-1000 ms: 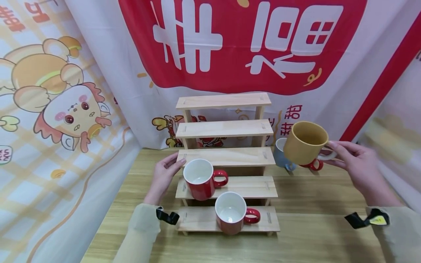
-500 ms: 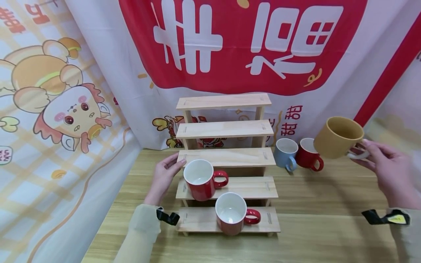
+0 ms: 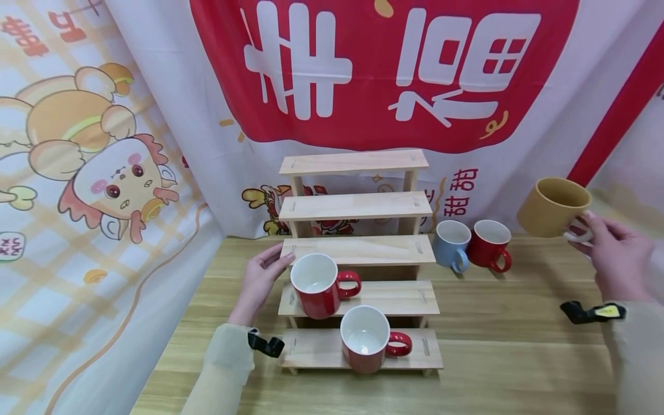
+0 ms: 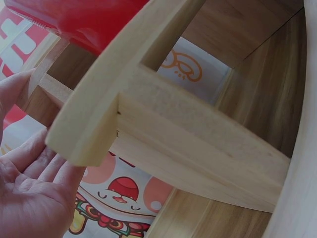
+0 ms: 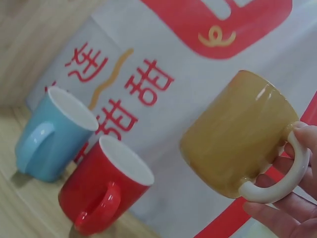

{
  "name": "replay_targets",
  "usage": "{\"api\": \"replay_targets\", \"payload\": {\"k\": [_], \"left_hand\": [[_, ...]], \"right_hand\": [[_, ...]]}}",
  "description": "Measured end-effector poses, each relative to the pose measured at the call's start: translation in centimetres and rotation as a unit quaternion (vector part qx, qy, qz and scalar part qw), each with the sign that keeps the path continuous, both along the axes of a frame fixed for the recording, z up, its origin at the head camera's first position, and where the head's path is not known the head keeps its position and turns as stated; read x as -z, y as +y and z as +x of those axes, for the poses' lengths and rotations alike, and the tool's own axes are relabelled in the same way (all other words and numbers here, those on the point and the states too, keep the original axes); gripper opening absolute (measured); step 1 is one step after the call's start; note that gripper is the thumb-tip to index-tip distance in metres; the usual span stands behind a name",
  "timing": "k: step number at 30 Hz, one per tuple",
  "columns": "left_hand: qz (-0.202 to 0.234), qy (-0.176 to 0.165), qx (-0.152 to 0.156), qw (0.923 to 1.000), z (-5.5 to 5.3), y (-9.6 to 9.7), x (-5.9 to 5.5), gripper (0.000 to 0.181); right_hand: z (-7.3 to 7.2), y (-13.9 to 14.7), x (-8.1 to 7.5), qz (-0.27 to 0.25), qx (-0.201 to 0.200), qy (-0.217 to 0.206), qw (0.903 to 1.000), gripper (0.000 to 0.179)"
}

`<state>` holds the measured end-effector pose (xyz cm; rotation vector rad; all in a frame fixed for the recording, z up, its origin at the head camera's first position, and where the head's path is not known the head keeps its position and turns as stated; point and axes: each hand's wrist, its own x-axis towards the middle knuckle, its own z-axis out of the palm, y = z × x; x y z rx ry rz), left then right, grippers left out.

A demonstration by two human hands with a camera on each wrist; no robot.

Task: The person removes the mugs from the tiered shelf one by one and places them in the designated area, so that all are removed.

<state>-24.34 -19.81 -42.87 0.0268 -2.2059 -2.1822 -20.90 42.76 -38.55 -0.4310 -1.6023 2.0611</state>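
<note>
Grip, right hand [image 3: 619,259]: white handle [image 5: 282,187] of the mustard mug [image 3: 542,216] pinched, fingers curled; mug held off the wood-grain tabletop [image 3: 508,323]. Left of that grip, a blue mug [image 3: 448,245] and a red mug [image 3: 485,249] are stood on the tabletop near a white cloth backdrop [image 3: 498,184] printed in red. Farther left, the wooden rack [image 3: 358,251] is pinched at its middle tier's end by the left hand [image 3: 259,279]. Right of that hand, two red-handled mugs [image 3: 317,297] are set on the lower tiers.
</note>
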Motion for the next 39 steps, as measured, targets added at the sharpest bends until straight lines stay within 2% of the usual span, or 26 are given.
{"api": "replay_targets", "payload": {"k": [2,5,11,14,22,31,39], "left_hand": [[0.0,-0.001,0.0,1.0,0.1,0.0,-0.1,0.058],[-0.004,-0.003,-0.001,1.0,0.1,0.0,-0.1,0.059],[-0.005,0.001,-0.001,1.0,0.2,0.2,-0.3,0.059],[-0.004,0.002,0.0,1.0,0.2,0.2,-0.3,0.058],[-0.007,-0.003,-0.001,1.0,0.2,0.1,-0.2,0.06],[-0.004,0.004,-0.004,1.0,0.3,0.2,-0.1,0.059],[-0.002,0.002,-0.005,1.0,0.1,0.2,0.0,0.058]], "right_hand": [[-0.7,0.2,0.6,-0.024,0.0,0.012,0.9996,0.035],[-1.4,0.2,1.6,-0.047,0.014,0.008,0.9988,0.022],[-1.7,0.1,4.1,-0.08,0.016,-0.01,0.9966,0.009],[-1.9,0.1,5.3,-0.08,0.021,-0.017,0.9964,0.004],[-2.3,-0.5,7.0,-0.072,0.024,-0.036,0.9965,0.014],[-3.1,0.0,8.4,-0.034,0.062,-0.091,0.9933,0.015],[-2.0,-0.2,8.9,-0.016,0.055,-0.088,0.9944,0.013]]}}
